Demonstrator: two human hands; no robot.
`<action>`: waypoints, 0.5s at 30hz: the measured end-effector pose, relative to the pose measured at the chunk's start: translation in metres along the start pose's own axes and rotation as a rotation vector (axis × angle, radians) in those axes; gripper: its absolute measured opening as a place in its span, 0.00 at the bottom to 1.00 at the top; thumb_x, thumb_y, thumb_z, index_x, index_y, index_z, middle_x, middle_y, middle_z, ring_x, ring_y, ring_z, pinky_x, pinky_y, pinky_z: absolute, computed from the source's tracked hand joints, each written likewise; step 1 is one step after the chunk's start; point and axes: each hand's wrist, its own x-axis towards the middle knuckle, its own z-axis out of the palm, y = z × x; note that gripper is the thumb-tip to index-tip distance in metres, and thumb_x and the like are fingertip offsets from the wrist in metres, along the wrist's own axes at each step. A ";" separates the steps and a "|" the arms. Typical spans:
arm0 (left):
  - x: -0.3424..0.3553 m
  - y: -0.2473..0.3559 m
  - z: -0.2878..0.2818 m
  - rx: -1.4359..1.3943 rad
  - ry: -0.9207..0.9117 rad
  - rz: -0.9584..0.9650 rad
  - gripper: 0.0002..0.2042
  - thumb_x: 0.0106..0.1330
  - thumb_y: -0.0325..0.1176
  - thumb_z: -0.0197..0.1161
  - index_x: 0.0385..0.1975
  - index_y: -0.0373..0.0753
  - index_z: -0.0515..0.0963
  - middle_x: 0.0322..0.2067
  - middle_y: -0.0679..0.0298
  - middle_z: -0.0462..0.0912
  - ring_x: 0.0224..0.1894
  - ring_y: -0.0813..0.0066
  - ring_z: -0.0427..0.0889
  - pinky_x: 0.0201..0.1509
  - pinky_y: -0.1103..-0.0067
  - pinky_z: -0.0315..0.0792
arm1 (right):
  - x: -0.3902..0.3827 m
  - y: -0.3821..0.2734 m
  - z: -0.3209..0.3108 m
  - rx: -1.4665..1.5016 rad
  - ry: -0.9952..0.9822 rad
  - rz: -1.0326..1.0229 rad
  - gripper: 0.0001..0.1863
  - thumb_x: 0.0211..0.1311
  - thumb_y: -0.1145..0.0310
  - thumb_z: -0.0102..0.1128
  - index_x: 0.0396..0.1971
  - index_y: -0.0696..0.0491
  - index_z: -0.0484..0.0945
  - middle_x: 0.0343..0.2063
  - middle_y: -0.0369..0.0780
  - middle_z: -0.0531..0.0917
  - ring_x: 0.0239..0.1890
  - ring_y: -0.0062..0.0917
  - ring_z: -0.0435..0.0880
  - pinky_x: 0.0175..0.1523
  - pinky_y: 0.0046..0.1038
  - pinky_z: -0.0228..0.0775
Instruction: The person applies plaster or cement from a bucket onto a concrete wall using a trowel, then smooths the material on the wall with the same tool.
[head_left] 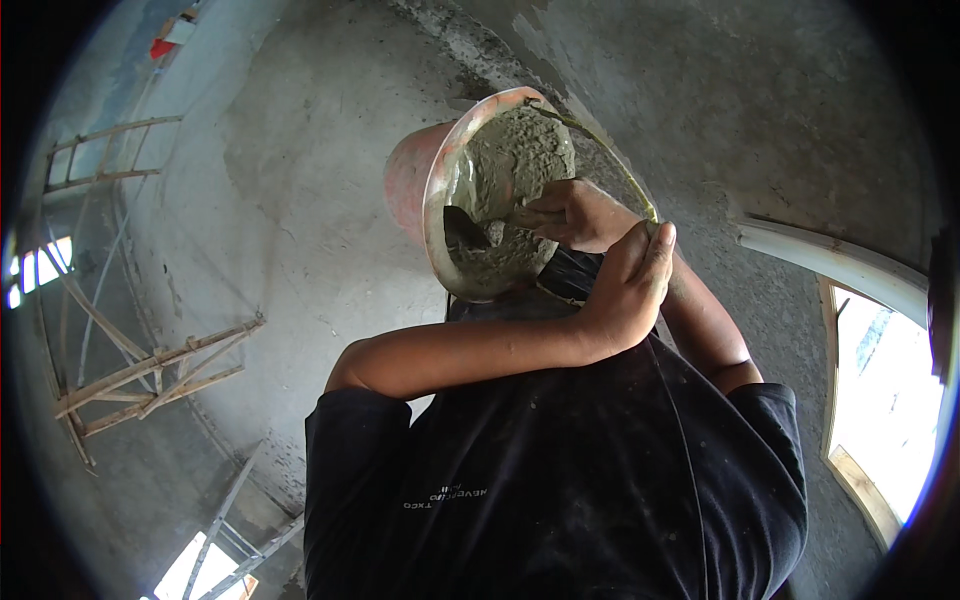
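Observation:
A pinkish-orange bucket (408, 178) is tipped toward me, its mouth showing wet grey-green mortar (520, 150). My left arm crosses my chest, and my left hand (632, 285) is closed around the bucket's rope handle (622, 165), which is pulled taut on the right. Inside the bucket mouth, my right hand (582, 215) grips a trowel. The trowel's dark blade (463, 229) rests in the mortar near the left rim. Fingers and mortar hide most of the trowel's handle.
Bare grey plastered wall (320, 150) surrounds the bucket. Wooden pole scaffolding (160, 375) stands on the left, with a ladder-like frame (110, 155) farther up. On the right is a bright window opening (880, 390) with a wooden frame.

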 end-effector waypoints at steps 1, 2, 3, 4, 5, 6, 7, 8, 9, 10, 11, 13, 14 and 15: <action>0.000 0.001 0.001 -0.013 0.008 -0.014 0.17 0.74 0.44 0.42 0.24 0.41 0.61 0.17 0.73 0.60 0.16 0.88 0.58 0.17 0.88 0.56 | 0.000 0.000 -0.001 0.037 0.011 0.015 0.19 0.48 0.72 0.66 0.44 0.57 0.80 0.32 0.48 0.80 0.37 0.38 0.79 0.41 0.35 0.69; 0.001 0.001 0.002 -0.026 0.014 -0.027 0.17 0.74 0.44 0.42 0.23 0.42 0.60 0.16 0.73 0.60 0.15 0.88 0.58 0.17 0.88 0.56 | 0.001 0.001 -0.001 0.065 0.017 0.018 0.18 0.47 0.72 0.66 0.42 0.56 0.81 0.32 0.47 0.80 0.37 0.39 0.80 0.41 0.35 0.70; 0.001 0.003 0.001 -0.023 0.012 -0.028 0.17 0.74 0.44 0.42 0.23 0.42 0.60 0.16 0.73 0.60 0.15 0.88 0.58 0.17 0.88 0.56 | 0.002 0.001 0.000 0.073 0.028 0.030 0.18 0.47 0.72 0.66 0.42 0.56 0.81 0.32 0.47 0.80 0.37 0.39 0.80 0.41 0.35 0.70; 0.002 0.004 0.002 -0.009 0.015 -0.029 0.18 0.74 0.45 0.41 0.23 0.42 0.60 0.16 0.73 0.60 0.15 0.88 0.58 0.16 0.87 0.56 | 0.003 0.003 0.001 0.152 0.006 0.006 0.18 0.48 0.72 0.66 0.42 0.56 0.81 0.34 0.47 0.81 0.38 0.36 0.80 0.42 0.34 0.70; 0.002 0.006 0.001 0.006 0.017 -0.028 0.18 0.74 0.46 0.41 0.23 0.42 0.60 0.16 0.73 0.60 0.14 0.87 0.58 0.16 0.87 0.56 | 0.006 0.003 0.003 0.212 -0.016 -0.008 0.18 0.48 0.72 0.66 0.42 0.56 0.80 0.35 0.46 0.81 0.39 0.34 0.81 0.43 0.33 0.70; 0.003 0.007 0.002 0.010 0.012 -0.028 0.18 0.74 0.46 0.41 0.23 0.42 0.60 0.16 0.73 0.60 0.14 0.87 0.58 0.16 0.87 0.56 | 0.006 0.004 0.006 0.228 -0.008 -0.020 0.18 0.48 0.72 0.66 0.42 0.56 0.80 0.35 0.46 0.81 0.39 0.34 0.81 0.43 0.33 0.70; 0.004 0.008 0.001 -0.021 0.011 -0.036 0.19 0.74 0.47 0.40 0.23 0.42 0.60 0.15 0.73 0.59 0.14 0.87 0.58 0.16 0.87 0.56 | 0.008 0.004 0.009 0.303 0.000 -0.058 0.17 0.50 0.71 0.66 0.42 0.57 0.81 0.36 0.45 0.82 0.40 0.33 0.81 0.44 0.31 0.71; 0.006 0.010 0.001 -0.052 0.011 -0.044 0.19 0.74 0.48 0.40 0.23 0.42 0.60 0.15 0.73 0.59 0.13 0.87 0.58 0.15 0.87 0.56 | 0.009 0.004 0.013 0.375 0.054 -0.101 0.16 0.52 0.71 0.65 0.42 0.57 0.81 0.37 0.45 0.82 0.41 0.31 0.81 0.45 0.30 0.72; 0.007 0.012 0.000 -0.031 0.025 -0.060 0.20 0.74 0.48 0.39 0.21 0.43 0.59 0.15 0.72 0.59 0.13 0.86 0.58 0.14 0.86 0.55 | 0.007 0.005 0.014 0.380 0.007 -0.100 0.16 0.52 0.71 0.65 0.42 0.57 0.81 0.37 0.45 0.82 0.41 0.31 0.81 0.45 0.30 0.72; 0.008 0.015 -0.001 -0.039 0.033 -0.037 0.20 0.74 0.48 0.39 0.21 0.43 0.59 0.15 0.72 0.59 0.13 0.86 0.58 0.14 0.86 0.55 | 0.007 0.006 0.015 0.477 0.089 -0.045 0.17 0.51 0.73 0.65 0.43 0.57 0.80 0.39 0.46 0.82 0.41 0.30 0.81 0.46 0.30 0.71; 0.010 0.017 -0.002 -0.075 0.098 -0.005 0.20 0.74 0.48 0.39 0.21 0.43 0.58 0.15 0.72 0.58 0.13 0.86 0.57 0.14 0.86 0.54 | 0.002 0.007 0.012 0.522 0.127 -0.022 0.17 0.51 0.73 0.65 0.44 0.57 0.80 0.40 0.46 0.82 0.41 0.29 0.81 0.46 0.29 0.71; 0.014 0.026 -0.011 -0.162 0.169 0.073 0.20 0.74 0.48 0.41 0.21 0.44 0.57 0.15 0.72 0.55 0.12 0.85 0.55 0.13 0.85 0.51 | -0.010 0.007 0.003 0.730 0.186 0.049 0.16 0.53 0.70 0.66 0.42 0.60 0.80 0.39 0.44 0.83 0.39 0.27 0.82 0.44 0.28 0.73; 0.016 0.032 -0.019 -0.165 0.175 0.113 0.19 0.73 0.49 0.42 0.21 0.45 0.57 0.15 0.72 0.55 0.13 0.84 0.54 0.13 0.85 0.50 | -0.013 0.008 -0.004 0.743 0.174 0.053 0.17 0.53 0.68 0.66 0.41 0.61 0.80 0.35 0.42 0.83 0.35 0.24 0.81 0.41 0.26 0.72; 0.019 0.039 -0.030 -0.207 0.207 0.130 0.19 0.73 0.49 0.43 0.21 0.45 0.57 0.15 0.72 0.54 0.13 0.84 0.54 0.13 0.84 0.49 | -0.017 0.009 -0.013 0.740 0.150 -0.083 0.17 0.53 0.67 0.66 0.40 0.62 0.80 0.31 0.40 0.83 0.32 0.21 0.80 0.38 0.24 0.72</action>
